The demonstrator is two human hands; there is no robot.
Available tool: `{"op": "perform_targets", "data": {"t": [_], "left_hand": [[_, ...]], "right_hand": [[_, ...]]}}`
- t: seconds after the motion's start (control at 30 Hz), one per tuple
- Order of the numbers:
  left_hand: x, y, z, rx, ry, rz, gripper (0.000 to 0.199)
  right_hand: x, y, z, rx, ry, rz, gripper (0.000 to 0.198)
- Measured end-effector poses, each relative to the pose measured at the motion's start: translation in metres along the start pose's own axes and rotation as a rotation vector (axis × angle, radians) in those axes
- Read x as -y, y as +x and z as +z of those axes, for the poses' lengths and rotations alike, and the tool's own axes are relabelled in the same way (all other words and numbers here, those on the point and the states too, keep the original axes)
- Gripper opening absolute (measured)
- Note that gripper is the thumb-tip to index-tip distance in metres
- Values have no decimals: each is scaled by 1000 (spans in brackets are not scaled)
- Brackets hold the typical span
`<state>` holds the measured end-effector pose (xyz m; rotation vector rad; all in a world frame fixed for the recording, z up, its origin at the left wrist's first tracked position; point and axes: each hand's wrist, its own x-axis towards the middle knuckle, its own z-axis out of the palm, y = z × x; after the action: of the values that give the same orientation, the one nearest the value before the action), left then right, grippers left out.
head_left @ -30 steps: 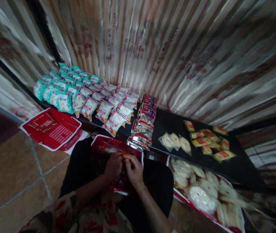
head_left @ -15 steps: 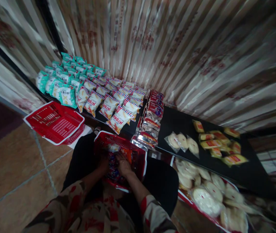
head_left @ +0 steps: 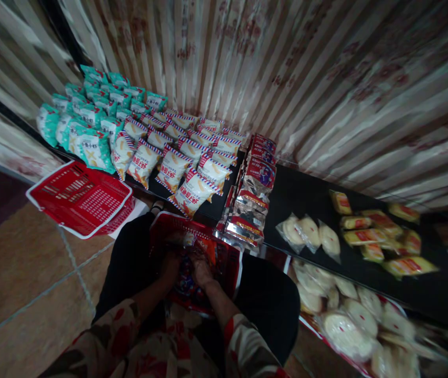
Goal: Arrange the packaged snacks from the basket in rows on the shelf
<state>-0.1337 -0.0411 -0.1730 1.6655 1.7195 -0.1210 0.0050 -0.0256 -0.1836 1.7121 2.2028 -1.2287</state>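
Observation:
A red plastic basket (head_left: pixel 230 257) with a white rim rests between my knees. Both my hands reach down into it. My left hand (head_left: pixel 171 266) is at the left side of several shiny purple-and-red snack packets (head_left: pixel 184 281); its fingers are lost in shadow. Against the right side of the same packets, my right hand (head_left: pixel 201 270) has its fingers bent and closed on them. An orange packet (head_left: pixel 210 249) lies beyond my right hand, inside the basket. The dim light hides the basket's bottom.
A black table (head_left: pixel 298 191) carries teal snack bags (head_left: pixel 94 149), white snack bags (head_left: pixel 194 193), stacked red-and-silver packets (head_left: pixel 247 210), wrapped round white pieces (head_left: pixel 308 231) and yellow packets (head_left: pixel 365 237). Another red basket (head_left: pixel 102 202) stands left. Bagged round pieces (head_left: pixel 345 333) fill a container at right.
The view has shifted slightly, spreading the table goods apart. Both hands stay in the basket, and the purple-and-red packets between them have shifted a little.

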Motion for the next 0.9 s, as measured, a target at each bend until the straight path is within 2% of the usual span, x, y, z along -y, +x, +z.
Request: {"op": "perform_targets", "data": {"t": [0.2,0.4,0.57,0.7,0.8,0.9], "left_hand": [[-7,-12,-8,-63,31,45,42],[-13,-31,-25,-159,11,100,30],[-18,-46,-42,-262,11,165,28],[-24,-56,-54,-371,-23,252,27],[-32,-64,-66,-454,-64,338,26],[-45,-74,-83,-524,-103,436,27]], "right_hand": [[2,-8,-7,2,8,49,56],[11,-22,-13,7,79,-73,54],[18,-41,-15,34,183,-134,55],[24,-53,-16,-45,356,-147,34],[28,-62,-17,-115,399,-139,13],[30,-74,-21,-181,450,-167,16]]}}
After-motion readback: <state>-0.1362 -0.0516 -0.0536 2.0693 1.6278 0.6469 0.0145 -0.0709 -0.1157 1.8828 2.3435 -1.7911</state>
